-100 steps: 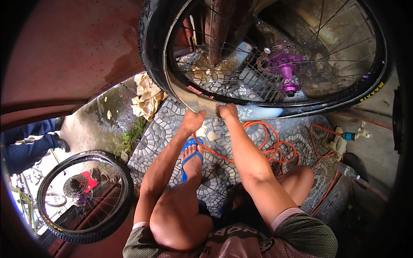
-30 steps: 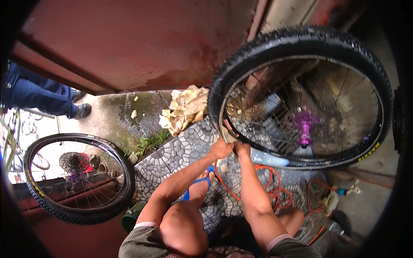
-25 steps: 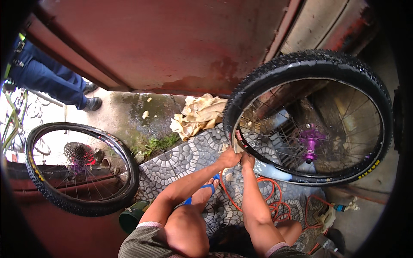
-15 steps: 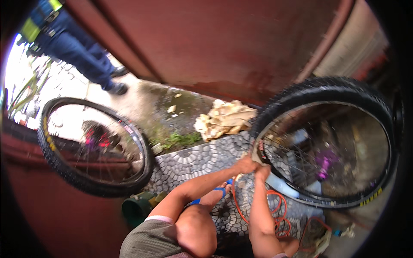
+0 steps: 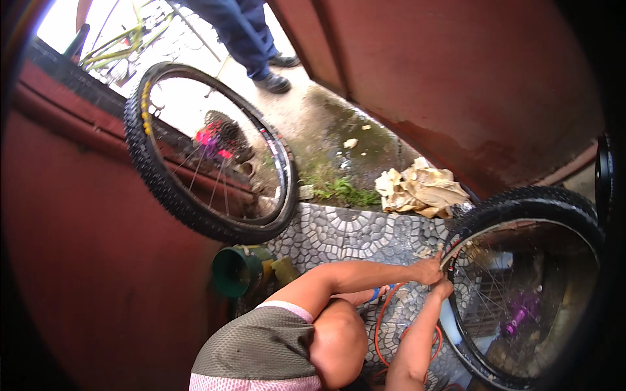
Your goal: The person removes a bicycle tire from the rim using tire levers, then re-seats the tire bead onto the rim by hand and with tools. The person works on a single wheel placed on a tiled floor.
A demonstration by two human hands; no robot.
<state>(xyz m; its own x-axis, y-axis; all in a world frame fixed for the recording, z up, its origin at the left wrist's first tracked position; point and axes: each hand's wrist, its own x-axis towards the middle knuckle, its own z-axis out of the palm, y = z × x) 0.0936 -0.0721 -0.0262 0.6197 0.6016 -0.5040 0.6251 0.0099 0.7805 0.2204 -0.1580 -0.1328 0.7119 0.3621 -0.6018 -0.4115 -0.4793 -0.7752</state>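
Observation:
A bicycle wheel [image 5: 464,332] with a black knobby tire and purple hub stands tilted at my right. My left hand [image 5: 427,270] is closed at the tire's near left edge, beside the rim. Just below it, my right hand [image 5: 444,287] is closed on the same stretch of tire. The two hands nearly touch. A narrow pale strip [image 5: 446,260] shows along the edge by my fingers; I cannot tell what it is. My fingertips are partly hidden.
Another wheel [image 5: 145,133] leans at a red panel on the left. A green bucket [image 5: 232,272] lies near my left knee. Crumpled tan cloth or paper [image 5: 422,188] lies beyond the wheel. An orange hose [image 5: 379,326] curls below my arms. A person in dark trousers [image 5: 242,32] stands beyond.
My view has swung left, so the scene sits further right and the standing person's upper body has left the picture. Both hands keep their hold on the tire's edge.

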